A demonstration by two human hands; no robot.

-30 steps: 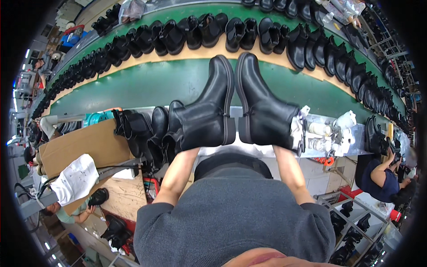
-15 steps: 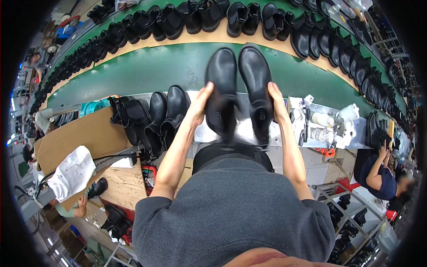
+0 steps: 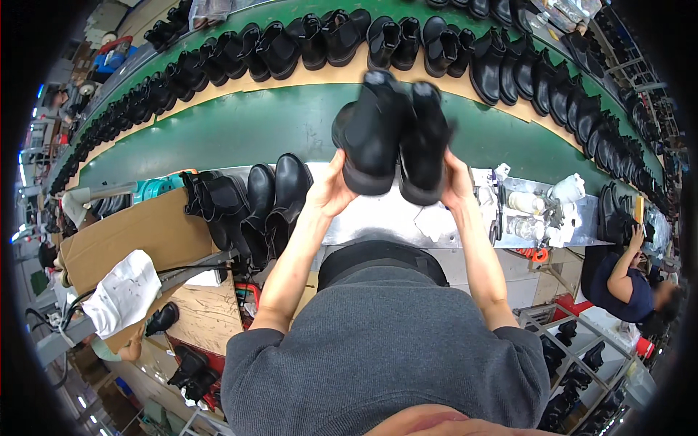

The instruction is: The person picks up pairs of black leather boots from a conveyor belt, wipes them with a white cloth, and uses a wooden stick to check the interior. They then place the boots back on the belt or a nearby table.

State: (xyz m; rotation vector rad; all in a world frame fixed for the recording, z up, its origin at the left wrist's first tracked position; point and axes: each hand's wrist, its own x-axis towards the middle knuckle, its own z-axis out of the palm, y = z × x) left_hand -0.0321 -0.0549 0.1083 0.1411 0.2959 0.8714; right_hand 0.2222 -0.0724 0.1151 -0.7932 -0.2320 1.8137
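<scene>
The pair of black boots (image 3: 372, 138) is hanging over the near edge of the green bench top (image 3: 254, 131), slightly blurred, collars pointing across it and sole ends facing you. Your left hand (image 3: 331, 190) is cupping one boot's outer side, low by the sole, and your right hand (image 3: 456, 183) is gripping the other's outer side; you are not seeing the fingers underneath. The pair is lying between your hands and reaching beyond them over the green bench top, the shafts' long axes running nearly parallel and away from you; each hand is touching its own boot, neither being plainly nearer the pair. On the green bench top's near side, other boots (image 3: 291, 182) are standing to your left and jars (image 3: 525, 227) to your right; along its far side, a row of boots (image 3: 278, 51) is lining a tan strip (image 3: 320, 78).
</scene>
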